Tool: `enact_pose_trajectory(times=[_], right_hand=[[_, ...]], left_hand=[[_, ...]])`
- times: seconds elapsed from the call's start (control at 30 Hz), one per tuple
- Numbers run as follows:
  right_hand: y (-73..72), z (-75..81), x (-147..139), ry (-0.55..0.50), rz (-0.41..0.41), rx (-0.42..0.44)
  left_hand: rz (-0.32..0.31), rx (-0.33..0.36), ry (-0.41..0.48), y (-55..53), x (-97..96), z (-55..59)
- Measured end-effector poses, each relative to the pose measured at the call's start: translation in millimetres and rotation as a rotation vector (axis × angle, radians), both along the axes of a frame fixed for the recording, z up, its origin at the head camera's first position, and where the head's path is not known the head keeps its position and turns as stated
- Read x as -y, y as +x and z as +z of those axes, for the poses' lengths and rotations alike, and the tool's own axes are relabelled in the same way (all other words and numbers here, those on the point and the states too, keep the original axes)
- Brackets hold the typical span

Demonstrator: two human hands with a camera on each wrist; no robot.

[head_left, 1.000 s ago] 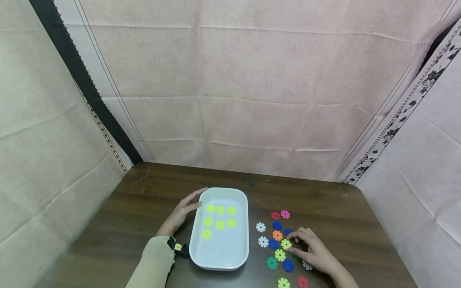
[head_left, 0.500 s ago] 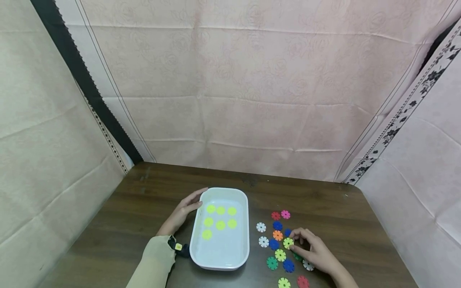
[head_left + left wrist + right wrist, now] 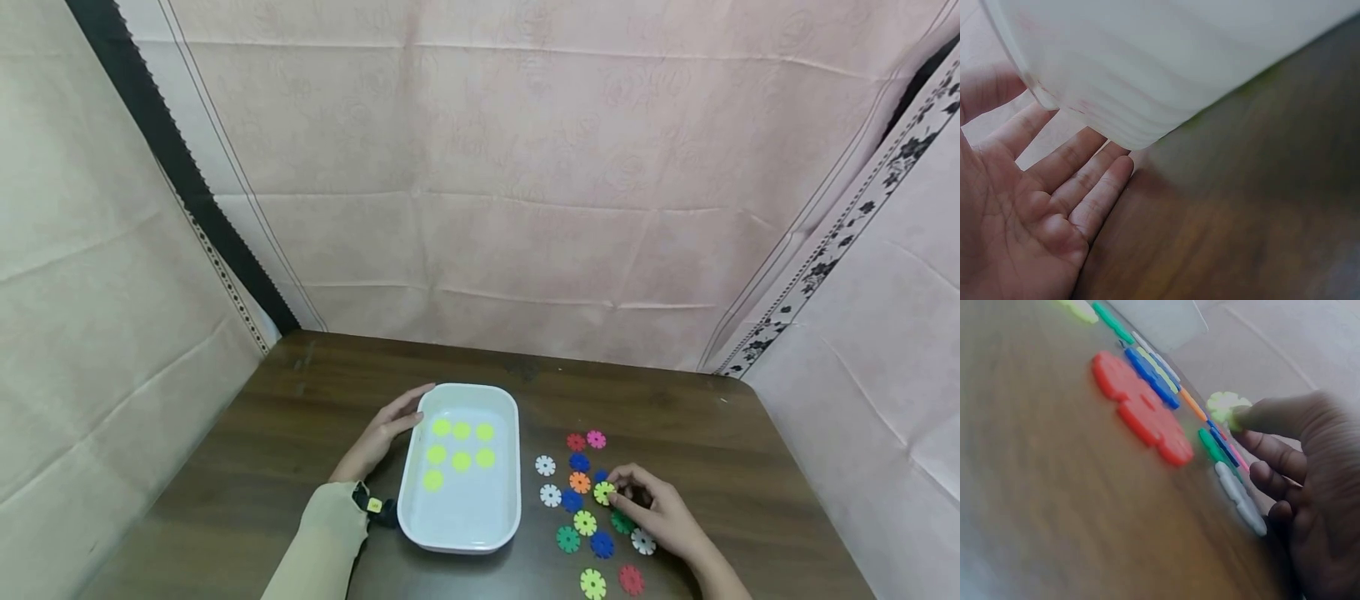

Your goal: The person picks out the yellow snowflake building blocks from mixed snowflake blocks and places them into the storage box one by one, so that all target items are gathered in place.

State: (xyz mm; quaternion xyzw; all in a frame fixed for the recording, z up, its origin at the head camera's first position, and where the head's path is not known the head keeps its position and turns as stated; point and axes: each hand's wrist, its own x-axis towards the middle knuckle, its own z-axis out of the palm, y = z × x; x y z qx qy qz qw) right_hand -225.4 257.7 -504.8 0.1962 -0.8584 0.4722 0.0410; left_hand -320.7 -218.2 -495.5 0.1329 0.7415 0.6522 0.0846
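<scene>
A white rectangular tray [image 3: 459, 521] sits on the table with several round yellow spots [image 3: 461, 460] in its far half. My left hand [image 3: 378, 437] rests on the tray's far left side, fingers stretched out and thumb at the rim; in the left wrist view the palm [image 3: 1029, 219] faces the tray's outer wall. To the right of the tray, my right hand [image 3: 660, 510] pinches a yellow-green flower-shaped disc [image 3: 603, 493] between thumb and finger. The right wrist view shows this yellow-green disc [image 3: 1225, 407] raised above the other pieces, partly covered by the thumb.
Several flower-shaped discs lie right of the tray, among them an orange one [image 3: 580, 482], a pink one [image 3: 596, 439], a green one [image 3: 567, 539], a white one [image 3: 642, 542] and a red one [image 3: 631, 579]. Light cloth [image 3: 525, 208] hangs behind the dark wooden table [image 3: 360, 354].
My right hand has drawn slightly right with the yellow-green disc, away from the orange and blue ones, uncovering a green disc. The left hand stays at the tray.
</scene>
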Motion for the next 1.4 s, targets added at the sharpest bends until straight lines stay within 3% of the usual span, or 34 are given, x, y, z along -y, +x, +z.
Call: enact_pose_trajectory(times=[0.3, 0.63, 1.1, 1.4], right_hand=[[-1.9, 11.7, 6, -0.09, 0.033, 0.052], [-7.8, 23.1, 19, -0.139, 0.193, 0.083], [-27.8, 46.5, 48, -0.065, 0.291, 0.056], [-40.8, 61.8, 74, 0.002, 0.363, 0.051]], left_hand=[[0.003, 0.002, -0.001, 0.6, 0.1, -0.6], [0.002, 0.007, -0.002, 5.1, 0.8, -3.9], [0.0, 0.014, -0.008, 3.0, 0.8, -0.8], [-0.018, -0.021, 0.009, 2.2, 0.8, -0.9]])
